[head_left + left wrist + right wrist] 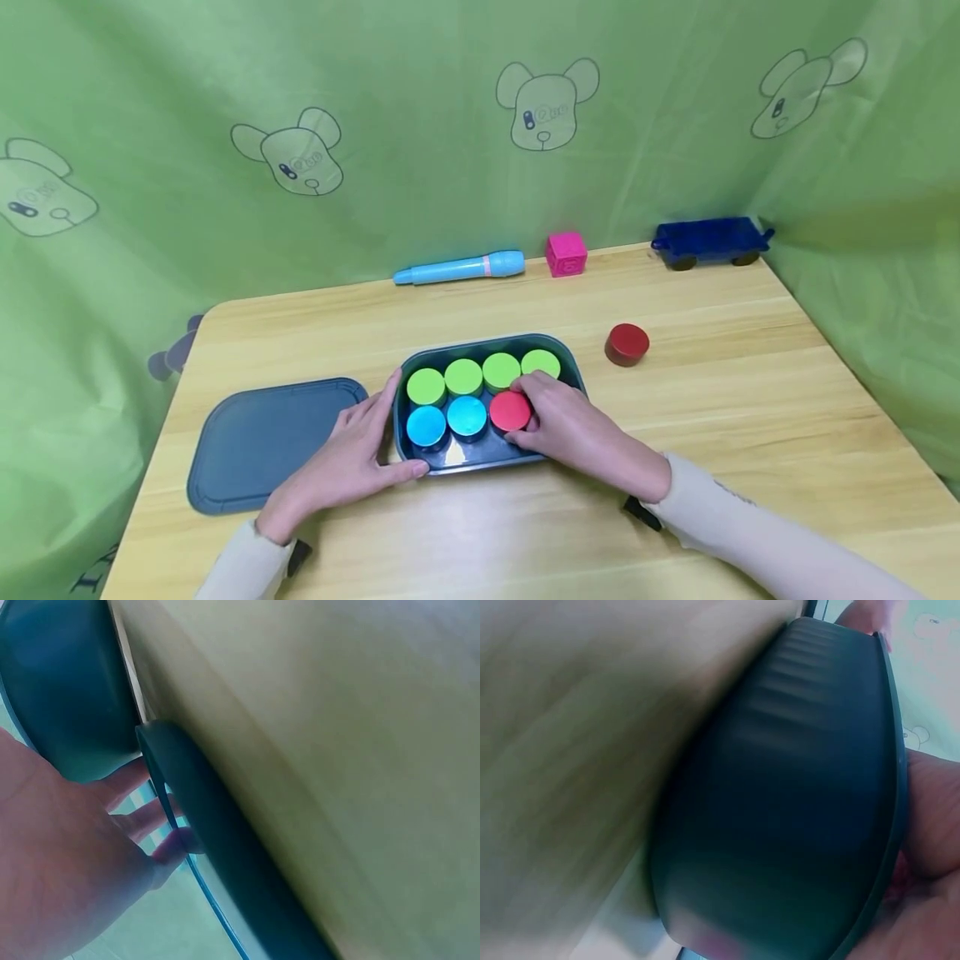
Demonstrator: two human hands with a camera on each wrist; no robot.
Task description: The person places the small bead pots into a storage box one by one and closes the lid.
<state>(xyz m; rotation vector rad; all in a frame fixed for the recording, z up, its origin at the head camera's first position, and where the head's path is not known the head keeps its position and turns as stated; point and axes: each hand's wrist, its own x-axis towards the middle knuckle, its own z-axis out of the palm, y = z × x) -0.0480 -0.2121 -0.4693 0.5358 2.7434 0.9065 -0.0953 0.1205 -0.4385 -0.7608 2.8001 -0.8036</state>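
Note:
My right hand [562,417] pinches a bright red round block [509,411] inside a dark rectangular box [487,461], with thumb at the near side and fingers at the far side. Left of that block stand two blue round blocks, one near the middle [467,417] and one by the left wall [427,427]. Behind them is a row of several green round blocks [463,378]. My left hand [352,454] rests at the box's left end, fingers extended along its side and thumb at the front corner. The right wrist view shows the box's outer wall [780,780].
Left of the box lies a flat dark lid [262,442], close to my left hand. A darker red round block [627,344] stands to the right. Along the back edge are a blue pen-like stick [459,268], a pink cube [566,254] and a blue toy wagon [711,242].

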